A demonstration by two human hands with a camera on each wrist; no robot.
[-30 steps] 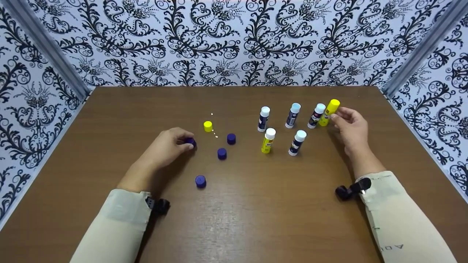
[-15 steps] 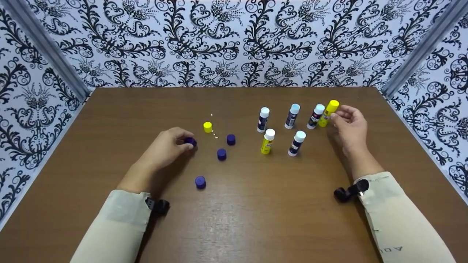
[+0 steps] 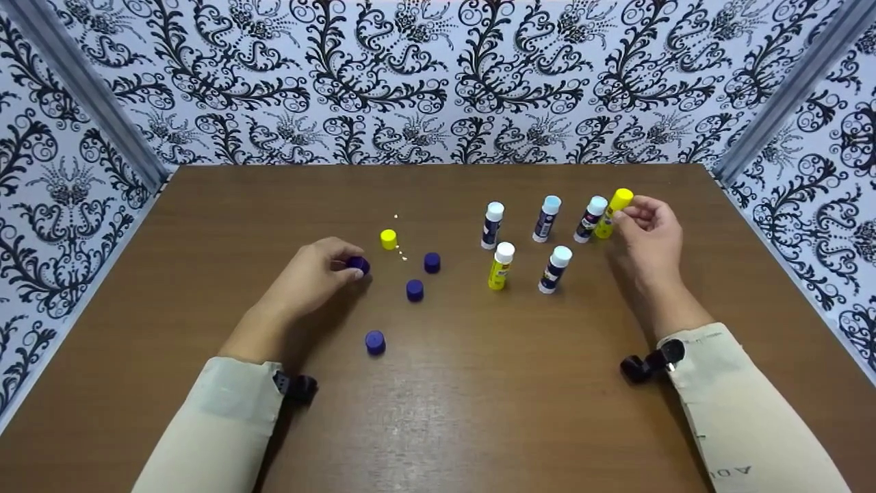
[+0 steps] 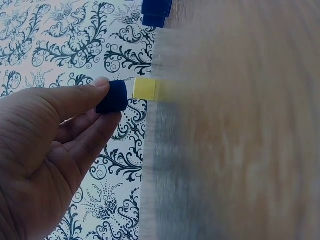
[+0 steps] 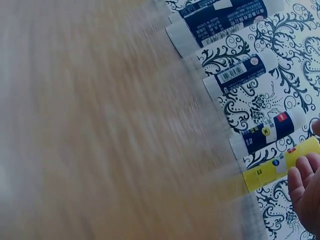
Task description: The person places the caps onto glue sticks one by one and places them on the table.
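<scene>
My left hand (image 3: pixel 308 277) pinches a dark blue glue stick cap (image 4: pixel 112 96) between thumb and fingers, at the table's left middle. My right hand (image 3: pixel 649 239) is beside a yellow glue stick (image 3: pixel 614 213) with a yellow top, upright at the far right. Its fingers overlap this stick in the right wrist view, the thumb on the other side; firm contact cannot be made out. A blue glue stick (image 3: pixel 590 219) with a white top stands just left of it. More dark blue caps (image 3: pixel 415 290) and one yellow cap (image 3: pixel 389 239) lie right of my left hand.
Other white-topped glue sticks stand upright right of centre: blue ones (image 3: pixel 492 224) and a yellow one (image 3: pixel 501 266). Small white crumbs (image 3: pixel 404 259) lie near the yellow cap. Patterned walls (image 3: pixel 438 82) close off the back and sides of the brown table (image 3: pixel 438 411).
My right hand has shifted slightly left, closer to the yellow glue stick. My left hand stays nearly still with the blue cap. The sticks and loose caps keep their places.
</scene>
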